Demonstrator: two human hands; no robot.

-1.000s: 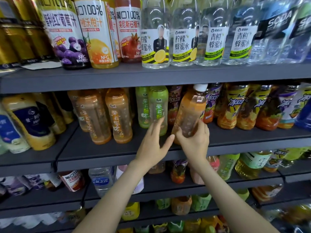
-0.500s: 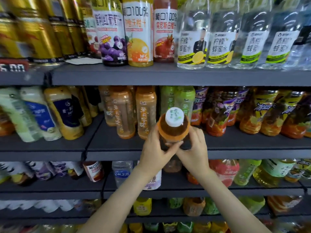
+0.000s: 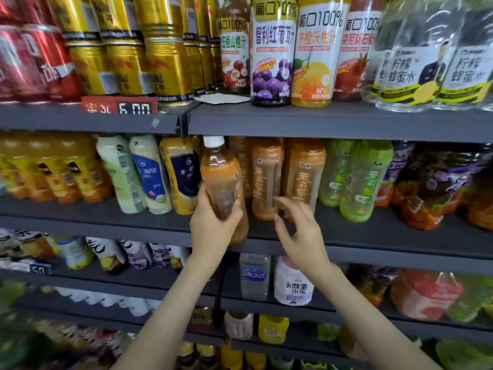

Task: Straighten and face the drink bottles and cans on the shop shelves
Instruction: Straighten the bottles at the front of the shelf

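My left hand [image 3: 213, 225] grips an orange tea bottle [image 3: 222, 180] with a white cap, held upright at the front edge of the middle shelf [image 3: 373, 236], left of two matching orange bottles [image 3: 266, 177]. Its label faces away from me. My right hand [image 3: 301, 233] hovers just right of it with fingers spread and loosely bent, holding nothing, in front of the orange bottles.
Green tea bottles [image 3: 360, 180] and purple-labelled drinks stand to the right; white, blue and yellow bottles [image 3: 149, 172] to the left. Gold cans [image 3: 160, 49] and juice bottles [image 3: 272, 57] fill the shelf above. Lower shelves hold more bottles.
The orange bottle went from my right hand, through both hands, into my left hand alone. It has moved left and now stands upright by the matching bottles. My right hand has let go.
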